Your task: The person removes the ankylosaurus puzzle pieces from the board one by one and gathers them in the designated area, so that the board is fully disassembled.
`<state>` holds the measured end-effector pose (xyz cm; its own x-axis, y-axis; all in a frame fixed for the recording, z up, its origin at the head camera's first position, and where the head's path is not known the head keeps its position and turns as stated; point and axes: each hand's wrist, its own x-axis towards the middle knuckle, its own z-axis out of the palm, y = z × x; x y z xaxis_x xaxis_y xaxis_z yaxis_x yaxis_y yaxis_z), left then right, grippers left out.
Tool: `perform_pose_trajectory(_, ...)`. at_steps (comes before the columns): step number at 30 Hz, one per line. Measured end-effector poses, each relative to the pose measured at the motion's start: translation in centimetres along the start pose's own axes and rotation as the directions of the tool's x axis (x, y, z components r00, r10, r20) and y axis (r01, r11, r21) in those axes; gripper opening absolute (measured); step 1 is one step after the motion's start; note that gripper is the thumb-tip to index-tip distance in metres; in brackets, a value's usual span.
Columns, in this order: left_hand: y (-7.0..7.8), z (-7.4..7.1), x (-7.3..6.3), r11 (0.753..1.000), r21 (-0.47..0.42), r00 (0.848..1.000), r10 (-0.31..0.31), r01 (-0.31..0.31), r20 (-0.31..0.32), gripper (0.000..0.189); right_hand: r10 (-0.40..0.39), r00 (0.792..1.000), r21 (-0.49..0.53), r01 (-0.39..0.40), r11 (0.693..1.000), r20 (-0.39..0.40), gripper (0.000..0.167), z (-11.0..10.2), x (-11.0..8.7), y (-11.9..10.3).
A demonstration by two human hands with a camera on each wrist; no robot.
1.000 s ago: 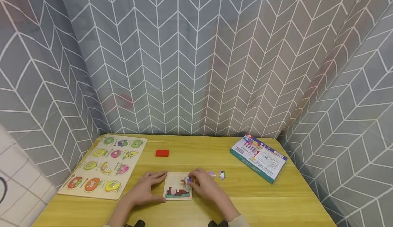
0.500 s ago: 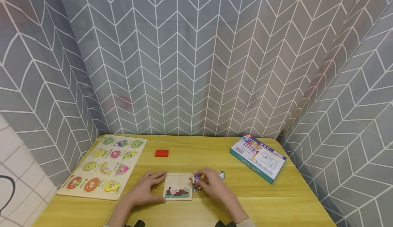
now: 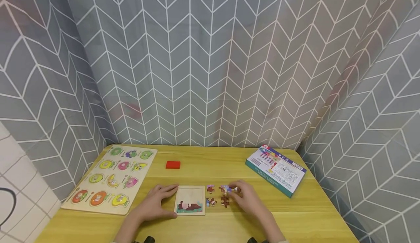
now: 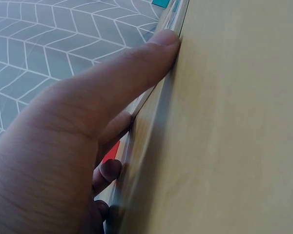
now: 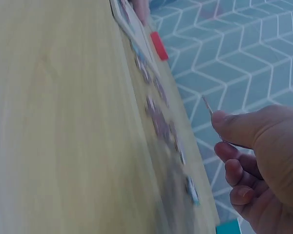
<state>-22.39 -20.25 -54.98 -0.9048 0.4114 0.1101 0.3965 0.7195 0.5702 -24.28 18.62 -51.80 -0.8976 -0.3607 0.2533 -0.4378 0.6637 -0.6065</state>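
A square wooden puzzle tray [image 3: 191, 193] lies in front of me, with a brown and pink picture strip along its bottom and bare wood above. My left hand [image 3: 154, 203] rests at its left side, thumb at the lower corner and index finger at the upper one. Right of the tray my right hand [image 3: 245, 198] pinches a thin puzzle piece [image 5: 208, 106] between thumb and index finger, seen edge-on in the right wrist view. Loose puzzle pieces lie between tray and hand: a purple-brown one [image 3: 210, 189], a blue-brown one [image 3: 211, 202] and a dark brown one [image 3: 225, 201].
A fruit-picture board [image 3: 111, 179] lies on the left of the yellow wooden table [image 3: 203, 228]. A small red block [image 3: 172, 165] sits behind the tray. At the back right rests a teal-edged box [image 3: 276, 170]. Patterned grey curtains [image 3: 197, 71] hang close behind the table.
My right hand has moved right, away from the tray, and the piece seen over the tray's upper right is off it. Several pieces now show beside the tray. The left hand stays put.
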Motion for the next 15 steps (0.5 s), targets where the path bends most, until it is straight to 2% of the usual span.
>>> perform_pose_trajectory(7, -0.1, 0.1, 0.2, 1.000, -0.001, 1.000, -0.007, 0.007, 0.001, 0.099, 0.051, 0.998, -0.045, -0.053, 0.998, -0.036, 0.023, -1.9, -1.9, 2.3)
perform_pose_trajectory(15, -0.1, 0.0, 0.2, 1.000, -0.004, 1.000, -0.007, 0.007, 0.007, 0.099, 0.117, 0.993, -0.019, -0.117, 0.993, -0.003, 0.024, -2.9, -4.1, 3.9)
